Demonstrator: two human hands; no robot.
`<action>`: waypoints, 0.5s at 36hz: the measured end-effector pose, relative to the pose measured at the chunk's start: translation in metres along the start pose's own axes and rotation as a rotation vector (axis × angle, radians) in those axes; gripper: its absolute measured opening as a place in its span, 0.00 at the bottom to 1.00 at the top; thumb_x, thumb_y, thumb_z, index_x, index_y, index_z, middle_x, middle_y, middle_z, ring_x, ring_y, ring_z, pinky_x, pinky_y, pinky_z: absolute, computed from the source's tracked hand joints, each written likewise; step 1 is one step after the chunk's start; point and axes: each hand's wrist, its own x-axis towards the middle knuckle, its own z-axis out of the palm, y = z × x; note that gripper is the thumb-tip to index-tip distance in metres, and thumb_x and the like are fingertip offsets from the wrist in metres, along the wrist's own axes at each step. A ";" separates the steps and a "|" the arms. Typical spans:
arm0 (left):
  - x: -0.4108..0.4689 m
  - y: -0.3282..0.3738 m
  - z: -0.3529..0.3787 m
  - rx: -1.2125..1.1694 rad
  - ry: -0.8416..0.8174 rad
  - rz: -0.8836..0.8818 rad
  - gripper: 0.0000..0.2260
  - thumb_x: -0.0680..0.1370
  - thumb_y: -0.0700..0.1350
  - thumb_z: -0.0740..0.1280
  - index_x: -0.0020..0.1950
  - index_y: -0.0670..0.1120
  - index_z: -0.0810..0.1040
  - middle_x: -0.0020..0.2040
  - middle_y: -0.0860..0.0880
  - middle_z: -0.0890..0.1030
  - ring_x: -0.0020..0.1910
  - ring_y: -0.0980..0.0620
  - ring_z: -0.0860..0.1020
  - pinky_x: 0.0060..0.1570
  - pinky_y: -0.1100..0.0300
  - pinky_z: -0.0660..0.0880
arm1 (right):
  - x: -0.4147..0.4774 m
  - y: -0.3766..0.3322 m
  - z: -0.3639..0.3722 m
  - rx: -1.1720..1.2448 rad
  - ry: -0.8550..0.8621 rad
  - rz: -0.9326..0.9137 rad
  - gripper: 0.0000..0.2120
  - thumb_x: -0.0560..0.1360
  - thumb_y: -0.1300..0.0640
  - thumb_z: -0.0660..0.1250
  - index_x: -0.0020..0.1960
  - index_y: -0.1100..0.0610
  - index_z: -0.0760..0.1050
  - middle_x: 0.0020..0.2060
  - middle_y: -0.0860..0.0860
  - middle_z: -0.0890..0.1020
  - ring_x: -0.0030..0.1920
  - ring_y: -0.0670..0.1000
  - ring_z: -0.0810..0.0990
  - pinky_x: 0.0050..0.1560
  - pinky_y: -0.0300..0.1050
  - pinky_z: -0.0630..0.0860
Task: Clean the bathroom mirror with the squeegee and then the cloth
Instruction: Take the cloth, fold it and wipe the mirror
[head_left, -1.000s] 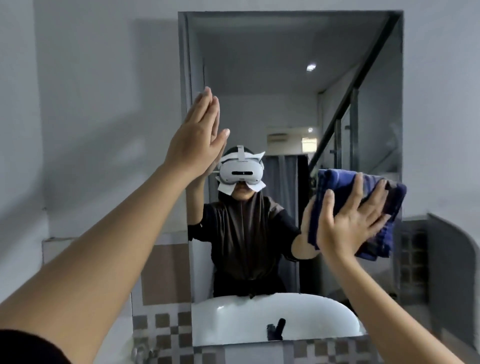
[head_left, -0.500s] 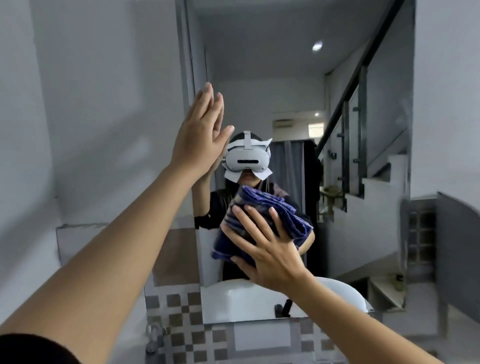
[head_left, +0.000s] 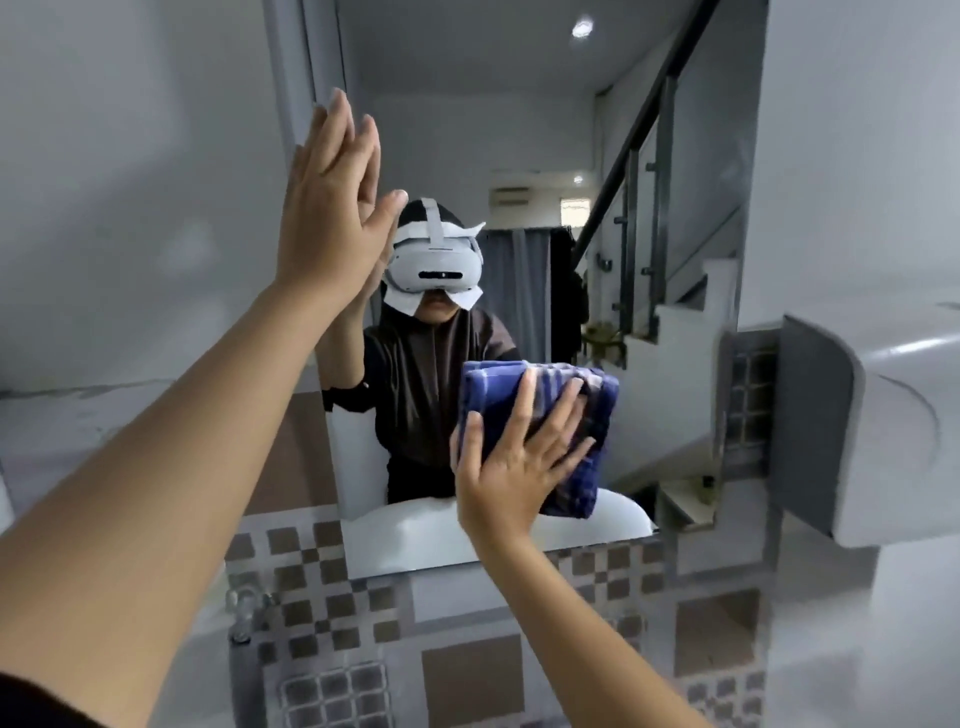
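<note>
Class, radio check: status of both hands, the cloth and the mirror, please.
Left hand open, flat against mirror edge. Right hand pressing blue cloth on lower glass. No squeegee visible; nothing obstructing.

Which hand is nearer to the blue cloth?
The right hand: its palm and spread fingers press flat on the blue cloth against the mirror. The left hand is up and to the left, open at the mirror's left edge, clear of the cloth.

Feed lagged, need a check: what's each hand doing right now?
Left hand: open, flat against the mirror, holding nothing.
Right hand: open, fingers spread, pressing the blue cloth against the mirror.
</note>
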 end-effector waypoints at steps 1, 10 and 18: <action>-0.004 0.000 -0.002 0.001 -0.014 -0.003 0.26 0.79 0.48 0.62 0.75 0.43 0.59 0.77 0.44 0.53 0.76 0.48 0.50 0.75 0.53 0.50 | -0.009 -0.012 0.007 -0.034 -0.044 -0.120 0.30 0.76 0.41 0.54 0.75 0.49 0.53 0.75 0.57 0.49 0.75 0.56 0.46 0.72 0.62 0.39; -0.036 -0.005 -0.003 0.012 -0.041 0.058 0.27 0.79 0.49 0.63 0.74 0.41 0.60 0.77 0.42 0.54 0.76 0.45 0.51 0.72 0.60 0.48 | -0.040 0.035 0.016 -0.393 -0.261 -1.191 0.26 0.77 0.45 0.56 0.74 0.47 0.58 0.74 0.51 0.59 0.74 0.54 0.57 0.71 0.61 0.51; -0.042 -0.004 0.010 0.090 0.006 0.048 0.24 0.80 0.49 0.56 0.75 0.41 0.58 0.77 0.42 0.55 0.76 0.45 0.52 0.74 0.56 0.48 | 0.015 0.157 -0.054 -0.436 -0.108 -0.560 0.29 0.77 0.38 0.51 0.74 0.48 0.54 0.74 0.58 0.53 0.74 0.60 0.54 0.72 0.62 0.46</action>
